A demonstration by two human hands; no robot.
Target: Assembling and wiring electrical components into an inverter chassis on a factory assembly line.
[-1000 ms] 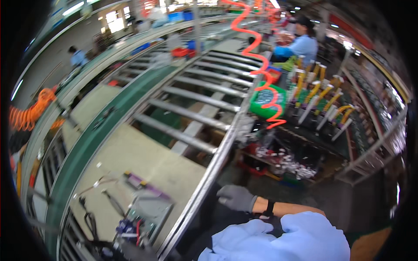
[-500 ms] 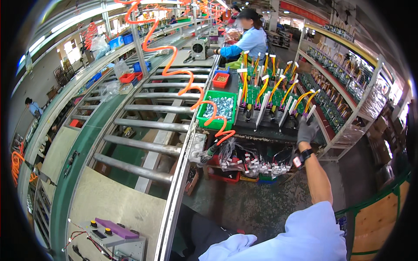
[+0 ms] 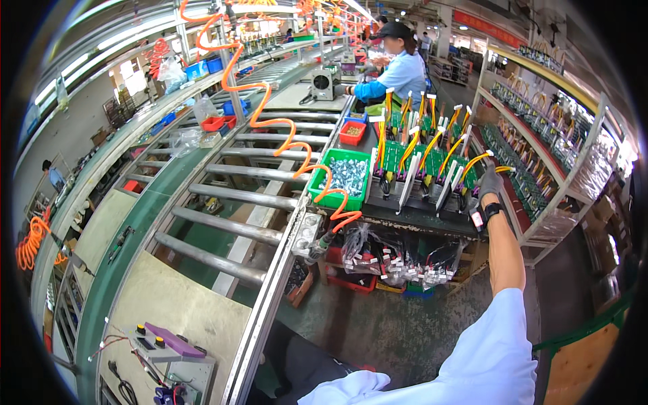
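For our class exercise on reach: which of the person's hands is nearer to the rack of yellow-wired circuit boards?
Right. The gloved right hand reaches the rack's right end, touching a yellow wire there. The left hand is out of view.

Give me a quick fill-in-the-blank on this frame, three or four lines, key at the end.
1. The right hand wears a ____ glove and reaches toward the rack of yellow-wired boards.
2. The green bin holds small ____ parts.
3. The coiled hose over the roller conveyor is ____.
4. The left hand is ____ of view.

Missing words: grey; metal; orange; out
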